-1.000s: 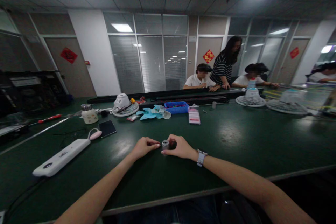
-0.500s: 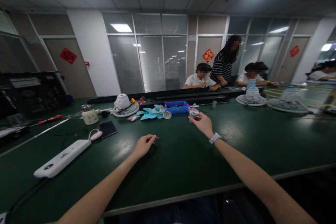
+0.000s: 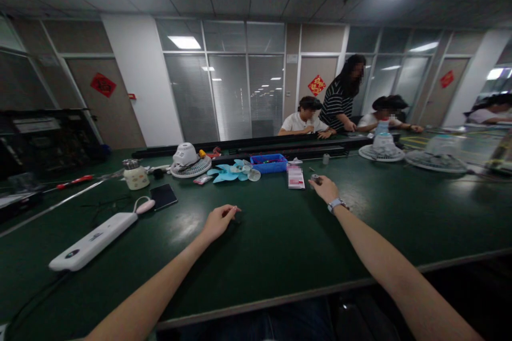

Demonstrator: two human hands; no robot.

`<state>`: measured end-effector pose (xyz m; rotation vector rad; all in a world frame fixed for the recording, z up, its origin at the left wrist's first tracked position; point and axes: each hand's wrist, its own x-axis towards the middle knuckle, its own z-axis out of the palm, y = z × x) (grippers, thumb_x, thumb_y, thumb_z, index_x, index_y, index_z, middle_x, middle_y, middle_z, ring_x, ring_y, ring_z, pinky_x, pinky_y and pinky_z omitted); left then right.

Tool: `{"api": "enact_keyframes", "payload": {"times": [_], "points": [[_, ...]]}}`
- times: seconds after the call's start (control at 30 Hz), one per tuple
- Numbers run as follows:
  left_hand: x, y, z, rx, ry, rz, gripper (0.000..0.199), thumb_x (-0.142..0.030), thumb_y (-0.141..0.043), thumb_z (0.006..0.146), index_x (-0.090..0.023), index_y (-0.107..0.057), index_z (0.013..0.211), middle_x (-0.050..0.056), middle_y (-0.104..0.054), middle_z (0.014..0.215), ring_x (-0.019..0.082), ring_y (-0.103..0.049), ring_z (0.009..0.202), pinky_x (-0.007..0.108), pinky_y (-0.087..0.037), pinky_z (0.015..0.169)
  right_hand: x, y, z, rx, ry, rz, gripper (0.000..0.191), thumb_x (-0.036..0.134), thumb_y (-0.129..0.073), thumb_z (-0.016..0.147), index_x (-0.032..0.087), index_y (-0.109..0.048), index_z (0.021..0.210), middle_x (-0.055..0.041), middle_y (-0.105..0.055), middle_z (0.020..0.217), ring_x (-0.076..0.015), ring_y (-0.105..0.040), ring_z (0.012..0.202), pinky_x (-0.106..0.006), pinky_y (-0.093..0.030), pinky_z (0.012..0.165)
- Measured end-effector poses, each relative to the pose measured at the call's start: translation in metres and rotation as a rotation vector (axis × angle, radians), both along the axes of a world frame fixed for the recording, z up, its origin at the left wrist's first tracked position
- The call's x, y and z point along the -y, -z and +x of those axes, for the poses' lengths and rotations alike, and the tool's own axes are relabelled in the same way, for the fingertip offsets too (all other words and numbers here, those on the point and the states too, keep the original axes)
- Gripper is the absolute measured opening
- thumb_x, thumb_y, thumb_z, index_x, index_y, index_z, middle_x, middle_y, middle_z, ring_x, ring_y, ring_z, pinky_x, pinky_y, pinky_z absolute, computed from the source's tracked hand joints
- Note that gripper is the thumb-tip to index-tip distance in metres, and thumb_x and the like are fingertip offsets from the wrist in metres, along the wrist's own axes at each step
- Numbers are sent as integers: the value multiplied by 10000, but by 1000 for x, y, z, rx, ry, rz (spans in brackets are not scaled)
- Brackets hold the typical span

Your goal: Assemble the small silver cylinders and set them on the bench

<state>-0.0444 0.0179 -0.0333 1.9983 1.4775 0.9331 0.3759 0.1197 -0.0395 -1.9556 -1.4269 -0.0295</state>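
Note:
Low over the green table, my right hand (image 3: 325, 188) pinches a small grey metallic cylinder (image 3: 315, 179) between thumb and fingertips. A similar grey cylinder (image 3: 326, 159) stands farther back, and a thin small metal piece (image 3: 312, 169) lies near my fingers. To the left of that hand is a pink and white printed packet (image 3: 295, 176). My left hand (image 3: 219, 222) rests near the table's middle with its fingers curled and the tips together; whether anything is between them is too small to make out.
Behind the hands are light-blue fan blades (image 3: 232, 171), a blue bin (image 3: 269, 163) of small parts and a white fan body (image 3: 188, 160). A power strip (image 3: 94, 242), phone (image 3: 163, 196) and flask (image 3: 136, 176) occupy the left. More fan parts (image 3: 382, 148) stand right; people work beyond.
My right hand has moved right with the grey cylinder, away from the printed packet, which now shows fully. The left hand has stayed in place.

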Motion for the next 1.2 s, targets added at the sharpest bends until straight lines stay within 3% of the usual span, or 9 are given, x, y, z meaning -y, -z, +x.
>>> {"api": "enact_keyframes", "payload": {"times": [0.3, 0.43, 0.5, 0.57, 0.63, 0.73, 0.83, 0.93, 1.2], "points": [[0, 3, -1, 42, -29, -5, 526, -578, -435, 846, -176, -709, 1049, 41, -664, 778, 225, -629, 752, 305, -435, 676, -1, 2, -3, 20, 10, 4, 529, 472, -548, 880, 227, -529, 1348, -132, -682, 1180, -302, -636, 1070, -413, -454, 875], [-1, 2, 1, 117, -95, 17, 498, -540, -461, 822, -163, -689, 1053, 64, -690, 863, 235, -643, 820, 315, -452, 719, 11, -15, -27, 89, 56, 349, 701, 403, -590, 843, 133, -361, 1447, -203, -483, 1420, -328, -459, 1291, -493, -333, 1029], [-1, 2, 1, 142, -143, 32, 496, -539, -467, 811, -162, -681, 1053, 64, -690, 840, 238, -647, 810, 318, -455, 715, 26, -25, -53, 114, -61, 519, 604, 360, -562, 858, 133, -416, 1398, -186, -471, 1432, -303, -422, 1318, -483, -294, 1067], [-1, 2, 1, 159, -187, 54, 491, -540, -468, 806, -162, -678, 1039, 60, -684, 804, 240, -650, 799, 321, -457, 714, 47, -32, -88, 125, -298, 557, 449, 336, -518, 895, 164, -515, 1310, -153, -531, 1376, -277, -452, 1290, -470, -296, 1077], [-1, 1, 1, 178, -214, 70, 477, -535, -471, 806, -163, -674, 1026, 60, -680, 790, 241, -653, 798, 323, -462, 712, 73, -33, -127, 135, -604, 463, 355, 357, -491, 930, 205, -587, 1236, -121, -572, 1337, -254, -486, 1264, -459, -320, 1076], [0, 1, 1, 218, -233, 88, 440, -516, -477, 807, -171, -664, 1006, 62, -689, 816, 236, -658, 793, 318, -475, 691, 108, -26, -177, 202, -1015, 194, 413, 411, -483, 951, 264, -548, 1333, -89, -480, 1459, -249, -443, 1330, -469, -333, 1084], [0, 0, 1, 228, -234, 115, 427, -513, -479, 811, -174, -656, 1000, 64, -698, 834, 232, -658, 779, 317, -478, 682, 123, -17, -203, 274, -1279, -11, 469, 426, -479, 959, 279, -488, 1405, -78, -409, 1517, -245, -411, 1368, -459, -336, 1100], [0, 1, 2, 204, -228, 131, 430, -518, -475, 818, -177, -656, 1008, 60, -697, 815, 231, -653, 761, 322, -475, 681, 120, -11, -208, 282, -1353, -45, 406, 373, -456, 979, 252, -553, 1355, -65, -518, 1436, -223, -448, 1345, -433, -342, 1108], [0, 3, 5, 209, -204, 132, 435, -526, -474, 808, -171, -655, 982, 67, -703, 853, 230, -662, 786, 320, -477, 697, 118, -15, -207, 292, -1331, 61, 358, 281, -535, 946, 208, -615, 1287, -67, -630, 1310, -211, -559, 1239, -388, -405, 1061]]}}
